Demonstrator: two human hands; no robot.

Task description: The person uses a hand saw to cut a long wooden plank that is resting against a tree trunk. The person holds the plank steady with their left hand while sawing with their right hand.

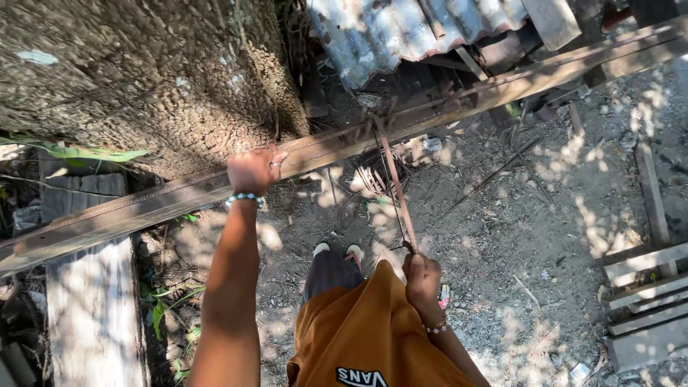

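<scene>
Filling the upper left of the frame: a rough tree trunk, with a green leaf lying across its lower edge. Standing below it at lower left: a pale plank. Running from the left edge up to the upper right corner: a long wooden beam, crossing in front of the trunk. Clenching over the beam's top edge just left of centre: the left hand, its grip closed on the wood, wearing a ring and a beaded bracelet. Slanting down from the beam at centre: a thin rusty rod, its upper end sitting among bent rods on the beam. Grasping the rod's lower end at lower centre: the right hand, grip closed around it, a bracelet on the wrist. Showing at the bottom: an orange shirt and sandalled feet on bare gravel ground. Lying at top centre: corrugated sheet. Lying at the right edge: wooden slats.
</scene>
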